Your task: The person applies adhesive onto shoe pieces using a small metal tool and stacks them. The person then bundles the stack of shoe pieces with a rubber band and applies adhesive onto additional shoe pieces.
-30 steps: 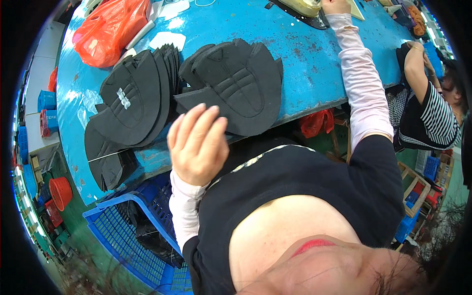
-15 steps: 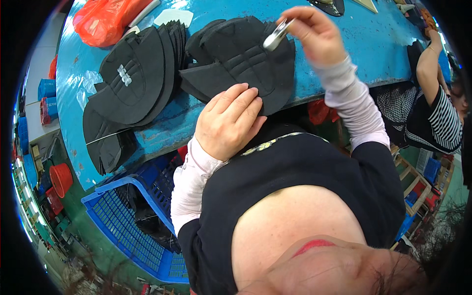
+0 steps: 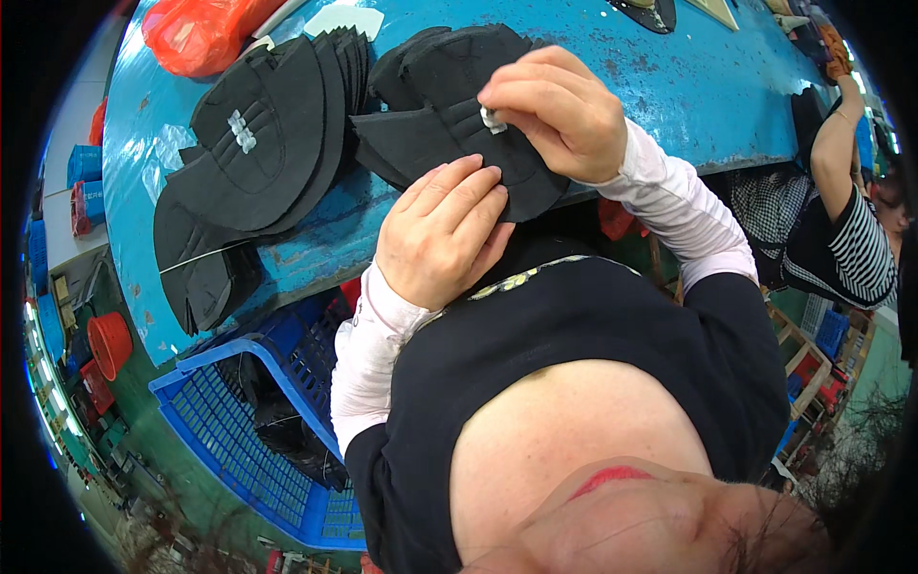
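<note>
While the left hand (image 3: 445, 225) lies palm down at the near edge of the right-hand stack of black pieces (image 3: 435, 129), its fingers stretch out nearly straight with narrow gaps between them, the tips resting on the top piece. Between one and two o'clock from it, the right hand (image 3: 564, 115) hangs over the same stack with its fingers curled, thumb and forefinger pinching a small whitish thing (image 3: 493, 121). Most of that thing is hidden by the fingers; its pale end is at the raised ridges of the top piece, though whether it touches them cannot be told.

Both stacks sit on a worn blue table (image 3: 650, 96). At ten o'clock from the left hand is the left-hand stack of black pieces (image 3: 277, 177), fanned along its far side, with a white patch (image 3: 242, 132) on its top piece. A pale cord (image 3: 201, 260) crosses its lower end at seven o'clock. At eleven o'clock from this stack lies a red plastic bag (image 3: 196, 38); at one o'clock, a flat white piece (image 3: 344, 19). Between seven and eight o'clock from the left hand, a blue basket (image 3: 210, 430) holds something black. Toward four o'clock from the right hand, a co-worker's striped sleeve (image 3: 856, 239) shows.
</note>
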Demonstrator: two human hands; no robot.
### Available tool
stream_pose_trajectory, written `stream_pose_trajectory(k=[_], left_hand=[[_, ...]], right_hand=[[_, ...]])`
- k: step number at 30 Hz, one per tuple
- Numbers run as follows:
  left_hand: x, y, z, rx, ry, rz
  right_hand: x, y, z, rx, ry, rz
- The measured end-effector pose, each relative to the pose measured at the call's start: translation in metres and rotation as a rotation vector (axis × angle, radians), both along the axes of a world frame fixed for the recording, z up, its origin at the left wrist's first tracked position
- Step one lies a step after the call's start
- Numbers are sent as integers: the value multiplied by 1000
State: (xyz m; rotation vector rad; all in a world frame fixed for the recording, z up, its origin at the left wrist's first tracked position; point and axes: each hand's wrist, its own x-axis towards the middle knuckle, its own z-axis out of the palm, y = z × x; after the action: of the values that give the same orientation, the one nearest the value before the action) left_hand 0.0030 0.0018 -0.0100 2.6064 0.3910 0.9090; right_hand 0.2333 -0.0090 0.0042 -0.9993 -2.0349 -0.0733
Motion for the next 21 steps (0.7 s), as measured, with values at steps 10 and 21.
stream_pose_trajectory(k=[10,21], left_hand=[[1,-2,-1,-8,-4,5],[-3,5,7,172,-38,63]], right_hand=[[5,14,-3,115,-1,-18],[13,-37,17,-173,457,13]])
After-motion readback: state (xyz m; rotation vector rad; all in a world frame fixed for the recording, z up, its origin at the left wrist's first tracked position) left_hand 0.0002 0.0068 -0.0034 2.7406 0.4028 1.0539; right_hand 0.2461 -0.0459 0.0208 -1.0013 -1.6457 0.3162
